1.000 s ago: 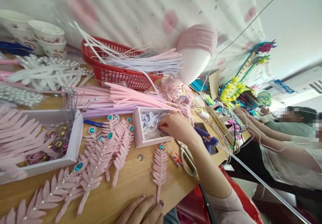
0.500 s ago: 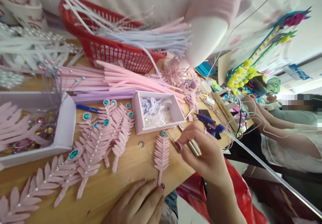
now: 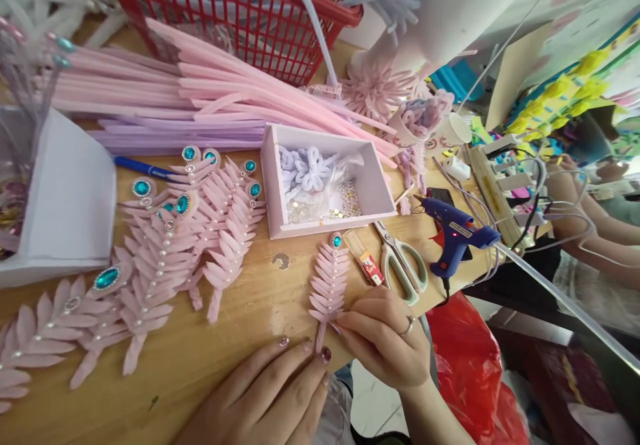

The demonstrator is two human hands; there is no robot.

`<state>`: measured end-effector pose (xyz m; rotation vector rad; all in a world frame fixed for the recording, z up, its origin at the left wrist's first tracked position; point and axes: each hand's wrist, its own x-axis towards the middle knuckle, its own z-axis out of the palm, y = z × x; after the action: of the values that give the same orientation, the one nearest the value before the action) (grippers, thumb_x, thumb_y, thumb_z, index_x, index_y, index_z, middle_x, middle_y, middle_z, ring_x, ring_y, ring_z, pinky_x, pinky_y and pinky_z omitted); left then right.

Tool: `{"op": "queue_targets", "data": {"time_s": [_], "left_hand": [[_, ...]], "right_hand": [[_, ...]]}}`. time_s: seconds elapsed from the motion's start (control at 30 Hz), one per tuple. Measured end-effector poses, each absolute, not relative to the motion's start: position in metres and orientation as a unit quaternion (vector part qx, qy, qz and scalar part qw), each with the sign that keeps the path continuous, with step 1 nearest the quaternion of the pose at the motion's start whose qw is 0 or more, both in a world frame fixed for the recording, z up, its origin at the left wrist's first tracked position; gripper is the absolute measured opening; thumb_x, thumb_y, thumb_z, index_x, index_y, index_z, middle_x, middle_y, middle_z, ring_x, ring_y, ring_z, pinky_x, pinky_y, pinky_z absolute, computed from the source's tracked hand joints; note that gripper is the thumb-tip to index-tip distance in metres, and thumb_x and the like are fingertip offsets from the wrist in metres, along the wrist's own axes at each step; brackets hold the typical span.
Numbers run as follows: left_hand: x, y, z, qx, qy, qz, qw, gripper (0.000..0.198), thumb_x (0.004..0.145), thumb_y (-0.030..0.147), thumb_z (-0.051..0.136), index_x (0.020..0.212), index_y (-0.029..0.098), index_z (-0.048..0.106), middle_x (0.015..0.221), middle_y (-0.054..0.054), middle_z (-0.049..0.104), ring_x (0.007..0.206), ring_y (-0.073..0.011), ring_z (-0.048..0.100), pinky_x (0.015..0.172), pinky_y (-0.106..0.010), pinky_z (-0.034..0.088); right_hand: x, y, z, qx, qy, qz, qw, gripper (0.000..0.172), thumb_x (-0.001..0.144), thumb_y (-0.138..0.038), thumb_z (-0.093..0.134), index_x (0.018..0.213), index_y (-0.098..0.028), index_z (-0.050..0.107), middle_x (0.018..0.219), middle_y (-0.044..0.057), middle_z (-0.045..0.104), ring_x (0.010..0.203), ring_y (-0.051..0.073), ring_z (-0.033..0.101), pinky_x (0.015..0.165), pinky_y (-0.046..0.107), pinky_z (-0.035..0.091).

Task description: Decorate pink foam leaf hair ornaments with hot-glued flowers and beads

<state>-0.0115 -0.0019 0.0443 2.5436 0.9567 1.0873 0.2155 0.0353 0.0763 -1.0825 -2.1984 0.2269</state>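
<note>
At the front edge of the table (image 3: 240, 358), a pink leaf (image 3: 329, 281) lies flat, its stem between both hands' fingertips. The left hand (image 3: 273, 398) rests palm down, fingers stretched loose, tips touching the stem. The right hand (image 3: 387, 345) curls beside it, fingertips against the leaf's lower edge, pinch or mere touch unclear.

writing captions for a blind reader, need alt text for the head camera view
A flat left hand and a curled right hand meet at the stem of a pink beaded leaf on a wooden table. Behind it lie a white box of beads, scissors, a blue glue gun and more pink leaves.
</note>
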Motion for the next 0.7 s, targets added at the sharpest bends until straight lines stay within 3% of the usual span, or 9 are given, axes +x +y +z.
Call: {"op": "queue_targets", "data": {"time_s": [0.27,0.47,0.7], "left_hand": [[-0.008,0.0006,0.0447,0.862,0.332,0.367,0.115,0.037,0.11,0.011,0.04,0.104,0.018,0.076,0.114,0.004,0.08,0.114,-0.0132,0.069,0.132,-0.034,0.026],[-0.0105,-0.0004,0.0481,0.87,0.323,0.354,0.114,0.039,0.111,0.012,0.039,0.106,0.018,0.077,0.116,0.004,0.079,0.114,-0.0121,0.07,0.132,-0.035,0.025],[-0.0133,-0.0014,0.0493,0.87,0.325,0.35,0.122,0.039,0.111,0.012,0.038,0.108,0.018,0.076,0.119,0.003,0.078,0.118,-0.0129,0.068,0.133,-0.036,0.025]], "right_hand": [[0.2175,0.0338,0.075,-0.417,-0.848,0.104,0.31,0.02,0.097,-0.007,0.064,0.113,-0.017,0.073,0.085,0.004,0.075,0.072,0.017,0.068,0.063,0.032,0.06],[0.216,0.0343,0.0772,-0.411,-0.835,0.105,0.351,0.022,0.099,-0.015,0.071,0.121,-0.016,0.073,0.082,0.003,0.074,0.069,0.017,0.068,0.058,0.032,0.058],[0.2155,0.0359,0.0767,-0.383,-0.844,0.091,0.364,0.013,0.101,-0.015,0.064,0.108,-0.013,0.075,0.078,0.004,0.072,0.067,0.016,0.067,0.056,0.031,0.057]]}}
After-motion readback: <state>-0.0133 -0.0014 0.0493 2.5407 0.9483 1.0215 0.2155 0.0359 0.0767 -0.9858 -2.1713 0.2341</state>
